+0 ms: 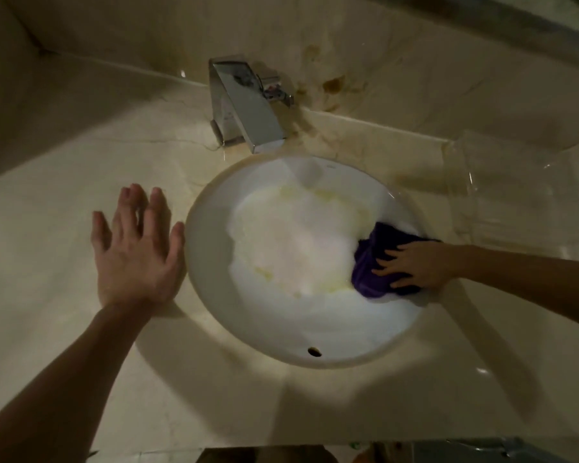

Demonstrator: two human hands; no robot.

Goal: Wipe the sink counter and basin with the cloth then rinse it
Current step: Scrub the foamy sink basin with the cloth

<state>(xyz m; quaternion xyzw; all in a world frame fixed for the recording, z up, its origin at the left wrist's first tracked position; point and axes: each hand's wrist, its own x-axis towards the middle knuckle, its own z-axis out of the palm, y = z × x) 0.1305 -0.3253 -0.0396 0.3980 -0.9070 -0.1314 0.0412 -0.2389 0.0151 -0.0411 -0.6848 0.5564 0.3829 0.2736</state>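
A round white basin (274, 332) is set into the beige marble counter (64, 329). White foam with yellowish patches lies in its middle. A purple cloth (370, 262) is bunched against the basin's right inner wall. My right hand (411, 264) presses flat on the cloth, fingers spread over it. My left hand (136, 248) rests open and flat on the counter just left of the basin rim, holding nothing.
A square chrome tap (244, 105) stands behind the basin, spout over its far edge. Brown stains mark the backsplash (331, 85) to the tap's right. A clear plastic container (522, 195) sits on the counter at the right. An overflow hole (314, 351) shows at the basin's near wall.
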